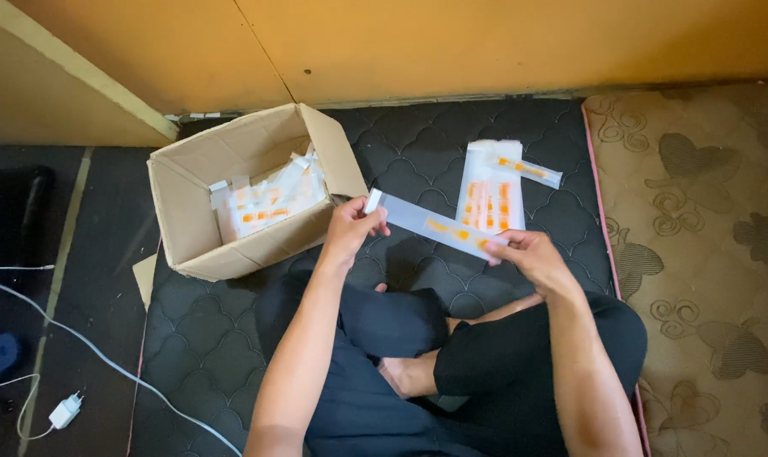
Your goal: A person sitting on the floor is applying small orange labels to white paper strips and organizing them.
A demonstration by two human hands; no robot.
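I see a long, narrow clear sleeve [435, 225] with orange markings toward one end, stretched nearly flat, tilted slightly, pinched at both ends between my left and right fingers.

Orange wall [486, 42] far; black quilted mattress [206, 338] on floor; patterned beige carpet [706, 254] right; white cable [88, 347] left.
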